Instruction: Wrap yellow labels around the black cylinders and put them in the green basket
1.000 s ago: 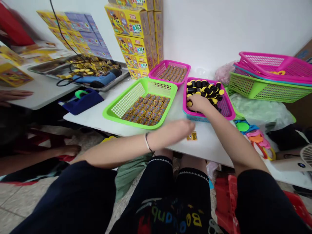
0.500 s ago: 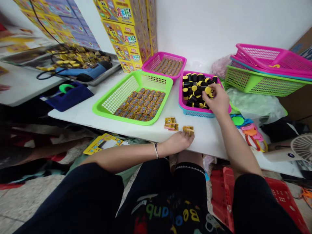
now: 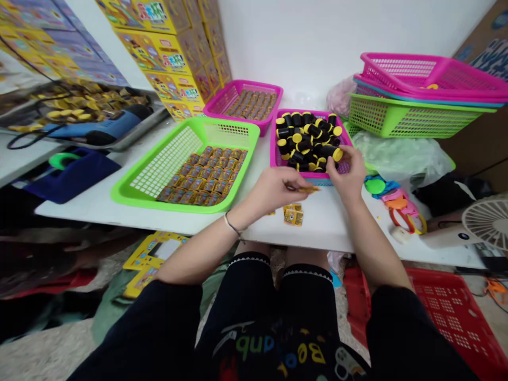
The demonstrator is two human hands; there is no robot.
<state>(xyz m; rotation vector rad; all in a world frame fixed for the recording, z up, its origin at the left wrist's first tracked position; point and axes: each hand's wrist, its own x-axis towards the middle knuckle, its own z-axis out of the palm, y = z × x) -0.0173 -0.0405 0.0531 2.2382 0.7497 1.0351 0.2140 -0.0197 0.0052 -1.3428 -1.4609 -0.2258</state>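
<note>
My left hand (image 3: 278, 188) is closed, pinching a small yellow printed label (image 3: 309, 189) above the front of the white table. My right hand (image 3: 350, 172) grips a small black tub with a yellow cap (image 3: 332, 152) at the near right corner of a pink basket (image 3: 273, 153). That basket is filled with loose black tubs (image 3: 304, 144) and sits in a blue one. Below my left hand, a few yellow printed labels (image 3: 292, 215) lie on the table. To the left, a green basket (image 3: 138, 180) contains rows of label-wrapped tubs (image 3: 206, 177).
Behind stands another pink basket (image 3: 214, 108) of wrapped tubs, beside stacked yellow boxes (image 3: 159, 50). A blue power tool (image 3: 95, 127) rests on a metal tray at left, near a tape dispenser (image 3: 75, 174). At right are stacked baskets (image 3: 397, 116) and a fan (image 3: 486, 219).
My left hand has lifted from the table edge, bringing a label up toward my right hand. My right hand has drawn the black tub slightly nearer. The view has shifted right.
</note>
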